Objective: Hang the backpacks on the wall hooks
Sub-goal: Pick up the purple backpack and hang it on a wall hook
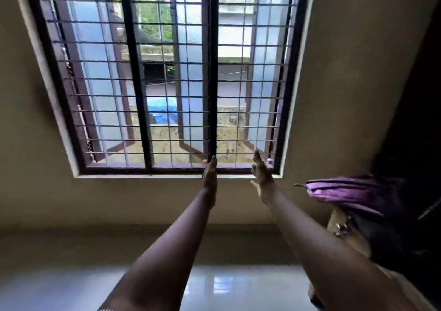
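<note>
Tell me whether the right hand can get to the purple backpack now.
Probably yes. The right hand is open and holds nothing, and the purple backpack lies to its right, with nothing visible between them.

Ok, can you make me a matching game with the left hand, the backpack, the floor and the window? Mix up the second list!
Things:
1. left hand
2. backpack
3. floor
4. window

Clues:
A. purple and dark, over at the right
B. shiny, reflecting light
C. covered by a grid of bars
D. open, fingers straight, reaching to the window's lower frame

Pairs: 1-D, 2-A, 3-B, 4-C.
</note>
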### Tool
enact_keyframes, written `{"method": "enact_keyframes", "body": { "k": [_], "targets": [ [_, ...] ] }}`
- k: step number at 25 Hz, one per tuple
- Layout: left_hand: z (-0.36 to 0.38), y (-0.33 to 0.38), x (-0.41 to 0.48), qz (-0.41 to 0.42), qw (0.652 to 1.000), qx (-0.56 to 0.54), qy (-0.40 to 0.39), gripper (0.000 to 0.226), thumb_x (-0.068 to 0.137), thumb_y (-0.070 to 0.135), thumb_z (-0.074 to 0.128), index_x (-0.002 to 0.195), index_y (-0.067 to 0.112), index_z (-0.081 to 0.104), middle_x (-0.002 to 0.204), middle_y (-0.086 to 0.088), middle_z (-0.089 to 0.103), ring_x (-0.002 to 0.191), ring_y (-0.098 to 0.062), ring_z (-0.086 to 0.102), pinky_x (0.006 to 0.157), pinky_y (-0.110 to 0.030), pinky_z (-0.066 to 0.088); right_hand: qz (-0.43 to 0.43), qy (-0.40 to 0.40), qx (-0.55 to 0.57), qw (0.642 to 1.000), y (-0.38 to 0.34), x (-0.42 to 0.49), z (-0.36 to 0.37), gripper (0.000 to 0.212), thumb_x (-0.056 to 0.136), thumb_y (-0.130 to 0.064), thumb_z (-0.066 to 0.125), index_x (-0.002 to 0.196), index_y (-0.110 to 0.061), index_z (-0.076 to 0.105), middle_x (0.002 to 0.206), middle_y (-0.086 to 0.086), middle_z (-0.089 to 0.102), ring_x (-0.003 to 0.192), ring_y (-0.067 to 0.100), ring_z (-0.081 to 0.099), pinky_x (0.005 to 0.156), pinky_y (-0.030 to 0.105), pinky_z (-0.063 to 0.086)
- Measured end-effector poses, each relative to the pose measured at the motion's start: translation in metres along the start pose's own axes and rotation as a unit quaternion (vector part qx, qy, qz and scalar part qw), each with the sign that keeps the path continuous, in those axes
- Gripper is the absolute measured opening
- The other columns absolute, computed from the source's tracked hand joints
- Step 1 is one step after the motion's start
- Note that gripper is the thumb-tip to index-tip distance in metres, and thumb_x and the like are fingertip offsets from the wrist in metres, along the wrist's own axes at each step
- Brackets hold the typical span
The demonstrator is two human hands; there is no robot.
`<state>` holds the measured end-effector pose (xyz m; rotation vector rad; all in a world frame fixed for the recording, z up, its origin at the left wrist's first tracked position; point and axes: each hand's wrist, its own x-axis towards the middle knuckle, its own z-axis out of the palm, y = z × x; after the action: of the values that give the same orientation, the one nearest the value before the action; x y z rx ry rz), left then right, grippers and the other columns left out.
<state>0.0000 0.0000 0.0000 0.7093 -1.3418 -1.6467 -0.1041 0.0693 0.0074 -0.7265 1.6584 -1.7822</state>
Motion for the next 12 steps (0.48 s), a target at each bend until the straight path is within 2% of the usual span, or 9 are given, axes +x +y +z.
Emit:
{"method": "enact_keyframes", "body": {
  "k": [5,8,10,12],
  "targets": [
    [0.124,-0.066,-0.012,-0.058,0.979,0.078,-0.177,0.056,0.095,0.046,0.034,0.143,0.015,0.036,0.153,-0.003,0.033,0.141,-0.018,0.029,0.112,-0.031,0.021,0.037,0.157,0.032,0.986,0.004,-0.008,-0.136,0.068,0.09,-0.059,0.035,0.143,-0.016,0.034,0.152,0.01,0.033,0.139,0.028,0.033,0.111,0.045,0.03],
    [0.197,-0.095,-0.017,-0.071,0.965,0.085,-0.24,0.054,0.095,0.043,0.038,0.139,0.012,0.041,0.149,-0.006,0.04,0.138,-0.02,0.035,0.107,-0.027,0.026,0.037,0.237,0.049,0.97,0.006,-0.004,-0.202,0.066,0.092,-0.055,0.037,0.14,-0.009,0.038,0.143,0.015,0.045,0.132,0.032,0.043,0.111,0.046,0.031],
    [0.243,-0.116,-0.009,-0.085,0.952,0.094,-0.278,0.051,0.096,0.039,0.038,0.137,0.01,0.044,0.145,-0.009,0.045,0.135,-0.022,0.04,0.102,-0.026,0.03,0.033,0.279,0.049,0.959,0.01,0.006,-0.249,0.064,0.093,-0.051,0.037,0.142,-0.01,0.035,0.143,0.011,0.043,0.132,0.026,0.041,0.109,0.042,0.033],
    [0.283,-0.143,0.006,-0.104,0.933,0.102,-0.33,0.049,0.096,0.038,0.04,0.137,0.011,0.043,0.143,-0.01,0.046,0.134,-0.024,0.042,0.102,-0.028,0.034,0.022,0.316,-0.008,0.948,0.015,0.016,-0.292,0.056,0.096,-0.042,0.039,0.141,-0.009,0.038,0.146,0.012,0.042,0.134,0.027,0.04,0.109,0.04,0.033]
  ]
}}
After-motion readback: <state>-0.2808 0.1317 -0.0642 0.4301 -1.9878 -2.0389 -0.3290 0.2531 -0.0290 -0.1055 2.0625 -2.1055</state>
